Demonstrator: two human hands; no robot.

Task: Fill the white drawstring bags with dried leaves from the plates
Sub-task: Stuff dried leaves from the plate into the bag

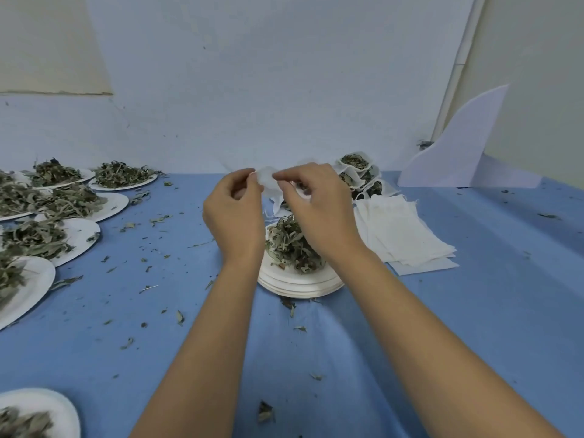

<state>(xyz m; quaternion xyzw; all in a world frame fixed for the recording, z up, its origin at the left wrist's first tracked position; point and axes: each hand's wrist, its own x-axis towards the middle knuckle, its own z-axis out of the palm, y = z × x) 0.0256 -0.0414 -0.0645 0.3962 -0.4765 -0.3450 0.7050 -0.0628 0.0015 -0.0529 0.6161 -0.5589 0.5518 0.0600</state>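
Hanging thin, crumpled and white above the leaf-heaped plate stack point(300, 284), a drawstring bag point(268, 181) is pinched by left hand point(235, 210) and right hand point(316, 207).

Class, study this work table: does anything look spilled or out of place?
Yes: dried leaf scraps lie loose on the blue cloth, mostly between the left plates and the central plate stack, rather than in the piles. Nothing else stands out.

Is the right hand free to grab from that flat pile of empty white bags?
Probably, after letting go: the right hand pinches a white drawstring bag; the pile lies beside it, nothing between.
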